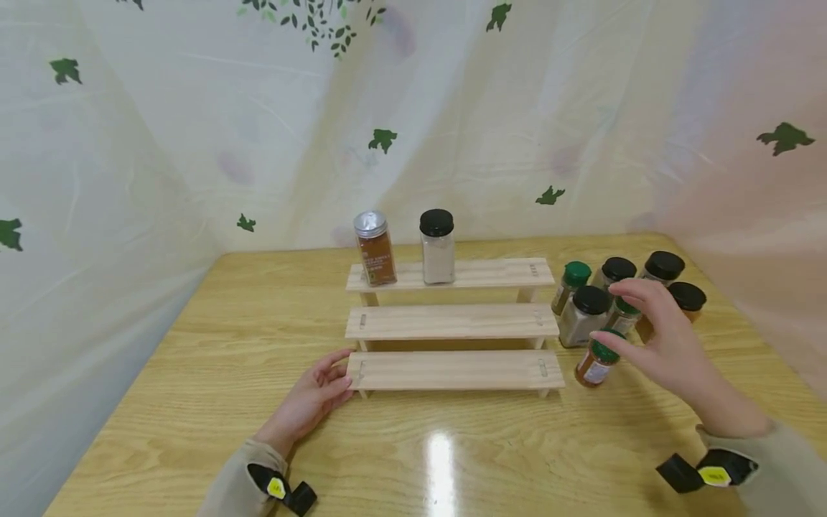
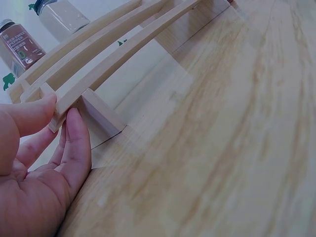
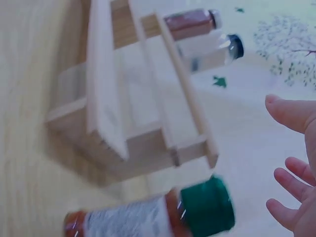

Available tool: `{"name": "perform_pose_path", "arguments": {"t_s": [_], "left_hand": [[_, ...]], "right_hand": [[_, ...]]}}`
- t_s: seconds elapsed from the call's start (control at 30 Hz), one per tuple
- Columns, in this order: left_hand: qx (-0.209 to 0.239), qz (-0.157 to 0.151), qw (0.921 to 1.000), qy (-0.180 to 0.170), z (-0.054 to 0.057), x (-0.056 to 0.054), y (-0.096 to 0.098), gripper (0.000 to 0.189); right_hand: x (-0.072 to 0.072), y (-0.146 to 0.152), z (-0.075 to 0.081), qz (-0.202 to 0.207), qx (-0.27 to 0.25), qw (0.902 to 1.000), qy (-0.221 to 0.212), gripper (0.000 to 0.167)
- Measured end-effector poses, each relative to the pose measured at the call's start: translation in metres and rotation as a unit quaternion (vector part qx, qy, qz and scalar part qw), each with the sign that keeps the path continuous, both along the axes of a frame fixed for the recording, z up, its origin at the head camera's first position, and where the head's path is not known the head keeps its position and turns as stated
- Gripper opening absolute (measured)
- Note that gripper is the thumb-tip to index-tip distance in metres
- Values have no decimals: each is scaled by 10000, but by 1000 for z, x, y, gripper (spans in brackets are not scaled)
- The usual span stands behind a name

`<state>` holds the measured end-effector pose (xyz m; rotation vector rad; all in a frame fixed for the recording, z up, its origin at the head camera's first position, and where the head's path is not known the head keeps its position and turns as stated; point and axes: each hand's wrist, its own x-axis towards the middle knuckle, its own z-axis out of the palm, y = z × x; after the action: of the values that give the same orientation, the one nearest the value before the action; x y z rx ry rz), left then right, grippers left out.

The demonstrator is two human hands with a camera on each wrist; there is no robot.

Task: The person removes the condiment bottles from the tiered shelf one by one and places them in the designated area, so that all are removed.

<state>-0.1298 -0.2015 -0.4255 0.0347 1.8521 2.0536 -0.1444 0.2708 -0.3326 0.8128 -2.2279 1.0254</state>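
Observation:
A three-tier wooden spice rack [image 1: 452,370] stands on the table. My left hand [image 1: 314,397] pinches the left end of its lowest shelf, thumb above and fingers beneath, as the left wrist view shows closely. On the top shelf stand a silver-capped jar of reddish-brown spice [image 1: 377,258] and a black-capped jar of white contents [image 1: 438,255]. My right hand [image 1: 675,352] hovers over the spice jars right of the rack, thumb and fingers spread, holding nothing. Nearest to it is a small green-capped jar of orange-red spice [image 1: 593,368], also seen low in the right wrist view.
Behind that jar cluster several more, among them a black-capped jar with pale contents [image 1: 578,323], a green-capped jar [image 1: 568,283] and a black-capped jar [image 1: 688,296] at the right. A leaf-patterned curtain [image 1: 452,129] hangs along the back of the wooden table [image 1: 258,323].

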Motion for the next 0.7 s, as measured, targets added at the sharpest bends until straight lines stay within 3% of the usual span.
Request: {"name": "perform_pose_path", "arguments": {"t_s": [0.1,0.27,0.47,0.7], "left_hand": [[-10,12,10000,-5,0,1,0,63],[5,-13,10000,5,-1,1,0,64],[51,-54,10000,40,-2,1,-1,66],[74,2,10000,56,0,1,0,64]], "right_hand": [[0,-11,10,227,-336,9992,-34,71],[0,-37,19,479,-837,9953,-101,52],[-5,-68,19,606,-1300,9896,-131,57],[-14,-99,18,536,-1461,9852,-720,52]]}}
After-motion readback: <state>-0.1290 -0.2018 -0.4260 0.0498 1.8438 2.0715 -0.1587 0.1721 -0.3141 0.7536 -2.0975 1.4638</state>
